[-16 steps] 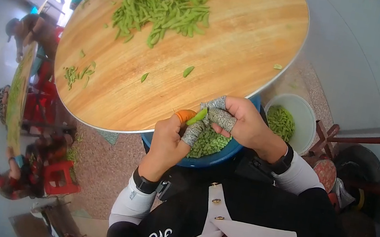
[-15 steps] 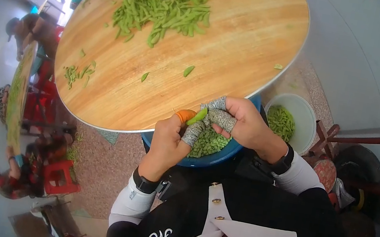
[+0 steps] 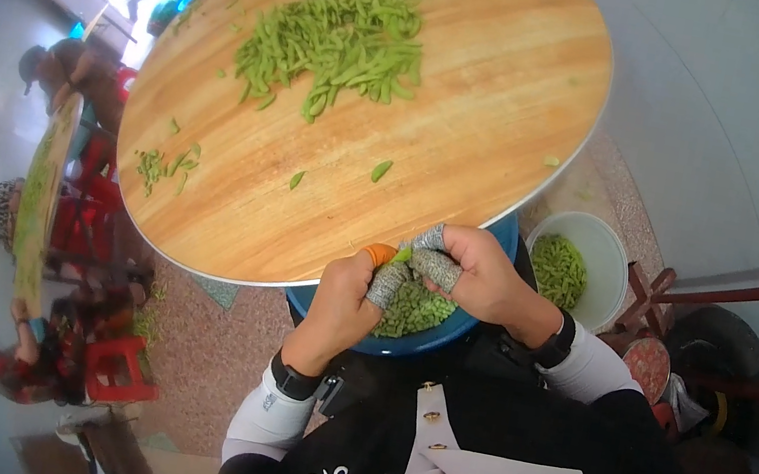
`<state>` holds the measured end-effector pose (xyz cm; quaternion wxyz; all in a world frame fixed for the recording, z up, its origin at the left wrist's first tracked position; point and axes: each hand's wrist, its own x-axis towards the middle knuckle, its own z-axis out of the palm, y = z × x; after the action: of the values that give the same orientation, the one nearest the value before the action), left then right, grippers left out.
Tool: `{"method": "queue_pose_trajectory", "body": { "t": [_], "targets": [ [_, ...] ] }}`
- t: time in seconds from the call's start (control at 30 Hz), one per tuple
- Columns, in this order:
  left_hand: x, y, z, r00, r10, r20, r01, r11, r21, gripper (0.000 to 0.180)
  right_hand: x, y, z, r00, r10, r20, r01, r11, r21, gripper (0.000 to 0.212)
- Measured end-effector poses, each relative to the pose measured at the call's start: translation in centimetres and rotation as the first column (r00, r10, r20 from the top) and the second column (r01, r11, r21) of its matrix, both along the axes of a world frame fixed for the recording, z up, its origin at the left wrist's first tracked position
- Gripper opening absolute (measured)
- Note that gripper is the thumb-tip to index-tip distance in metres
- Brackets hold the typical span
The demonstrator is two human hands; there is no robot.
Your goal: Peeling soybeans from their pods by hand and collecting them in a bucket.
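A green bean pod (image 3: 403,255) is pinched between the fingertips of both hands, mostly hidden by them. My left hand (image 3: 347,294) is closed on it, with an orange cover on one finger and a grey knit cover on the thumb. My right hand (image 3: 483,274), also closed on the pod, wears grey knit covers on its thumb and a finger. Right below, shelled green beans (image 3: 412,314) lie in a blue basin (image 3: 427,340), partly under the table's edge. On the round wooden table (image 3: 496,95) a large pile of pods (image 3: 338,42) lies beyond my hands.
Two loose pods (image 3: 381,171) and a small heap of scraps (image 3: 166,167) are on the table. To the right stands a white bucket (image 3: 614,278) holding green pods, beside a dark red wooden frame (image 3: 746,291). Other people sit at a second table (image 3: 45,178) far left.
The view has shifted, so the table and hands appear lower. Less of the pod shows between my fingers now. At the far edge, another person's hand has come into view by the pods.
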<state>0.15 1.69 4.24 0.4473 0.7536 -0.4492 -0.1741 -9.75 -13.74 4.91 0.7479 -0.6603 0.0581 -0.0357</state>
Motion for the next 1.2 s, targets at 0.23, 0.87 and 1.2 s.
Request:
{"method": "queue_pose_trajectory", "body": {
  "t": [0.23, 0.87, 1.2],
  "targets": [
    [0.4, 0.4, 0.4, 0.99, -0.054, -0.134, 0.057, 0.998, 0.015, 0.016, 0.3, 0.5, -0.2, 0.999, -0.028, 0.031, 0.031, 0.995, -0.098, 0.009],
    [0.5, 0.7, -3.4, 0.873, 0.052, 0.484, 0.075, 0.968, -0.239, 0.033, 1.1, 1.4, -1.5, 0.943, -0.033, 0.332, 0.151, 0.93, -0.336, 0.008],
    [1.6, 0.8, -1.8, 0.865, -0.04, 0.501, -0.014, 0.995, 0.103, 0.029, 2.5, 1.4, -2.5, 0.99, -0.079, -0.115, 0.068, 0.993, -0.095, 0.007]
  ]
}}
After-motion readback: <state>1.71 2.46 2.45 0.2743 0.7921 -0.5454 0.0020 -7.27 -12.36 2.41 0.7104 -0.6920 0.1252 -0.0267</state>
